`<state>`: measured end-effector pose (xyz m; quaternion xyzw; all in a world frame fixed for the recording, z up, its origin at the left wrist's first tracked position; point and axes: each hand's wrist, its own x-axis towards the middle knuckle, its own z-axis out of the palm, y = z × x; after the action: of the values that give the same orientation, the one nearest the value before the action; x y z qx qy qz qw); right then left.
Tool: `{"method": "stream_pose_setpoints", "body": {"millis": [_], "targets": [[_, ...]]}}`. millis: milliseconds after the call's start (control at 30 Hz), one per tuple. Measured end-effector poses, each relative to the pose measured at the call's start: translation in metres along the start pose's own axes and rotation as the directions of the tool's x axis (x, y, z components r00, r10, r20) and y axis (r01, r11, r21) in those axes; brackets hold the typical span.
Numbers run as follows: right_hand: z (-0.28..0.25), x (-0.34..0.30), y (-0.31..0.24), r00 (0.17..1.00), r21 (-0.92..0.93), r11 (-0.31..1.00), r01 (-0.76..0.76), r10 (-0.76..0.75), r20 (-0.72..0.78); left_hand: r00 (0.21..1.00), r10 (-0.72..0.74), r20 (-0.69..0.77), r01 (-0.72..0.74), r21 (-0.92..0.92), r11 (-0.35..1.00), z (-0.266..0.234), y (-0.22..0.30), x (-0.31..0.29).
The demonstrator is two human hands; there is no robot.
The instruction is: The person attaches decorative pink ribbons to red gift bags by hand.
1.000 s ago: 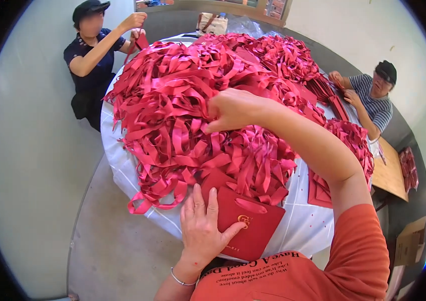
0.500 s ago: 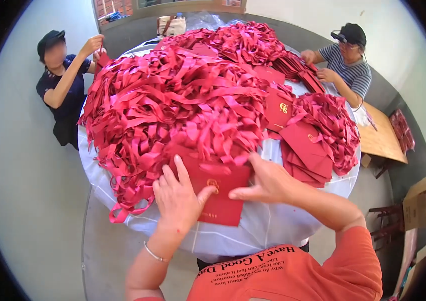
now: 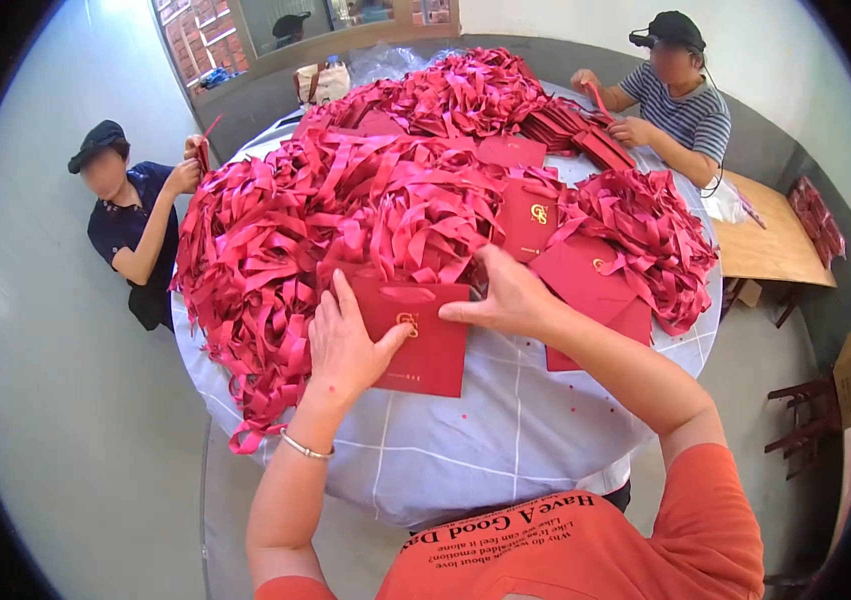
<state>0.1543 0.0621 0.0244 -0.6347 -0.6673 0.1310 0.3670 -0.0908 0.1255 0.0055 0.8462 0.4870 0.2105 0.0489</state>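
A flat red paper gift bag point(image 3: 430, 350) with a gold emblem and a pink ribbon handle lies at the near edge of a large ribbon heap. My left hand point(image 3: 345, 335) is at its left side, thumb across the front near the emblem and fingers along the upper left edge. From the right, my right hand point(image 3: 513, 295) grips the upper right corner, thumb in front and fingers partly hidden behind. The heap of red ribbon-handled bags point(image 3: 345, 200) rises just beyond both hands.
A pale checked cloth covers the round table point(image 3: 445, 455). Right of my hands lie more flat red bags point(image 3: 595, 285) and a smaller ribbon pile point(image 3: 645, 240). Two co-workers in caps handle red pieces at far left and far right. A wooden table point(image 3: 760, 240) stands at the right.
The whole view has shifted, so the table and bag sit differently in it. Both my hands keep hold of the bag. The right co-worker has lifted a hand with a red strip.
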Motion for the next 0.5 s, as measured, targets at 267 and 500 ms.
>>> {"method": "stream_pose_setpoints", "body": {"millis": [267,500], "targets": [[-0.017,0.122,-0.005,0.955,-0.306,0.94,-0.148,0.055,-0.293,0.976,0.039,-0.214,-0.054,-0.063,0.997,0.029,-0.014,-0.009],[0.014,0.239,0.007,0.885,-0.541,0.833,-0.119,0.336,0.322,0.972,0.107,-0.208,-0.13,-0.097,0.987,0.031,-0.021,-0.009]]}}
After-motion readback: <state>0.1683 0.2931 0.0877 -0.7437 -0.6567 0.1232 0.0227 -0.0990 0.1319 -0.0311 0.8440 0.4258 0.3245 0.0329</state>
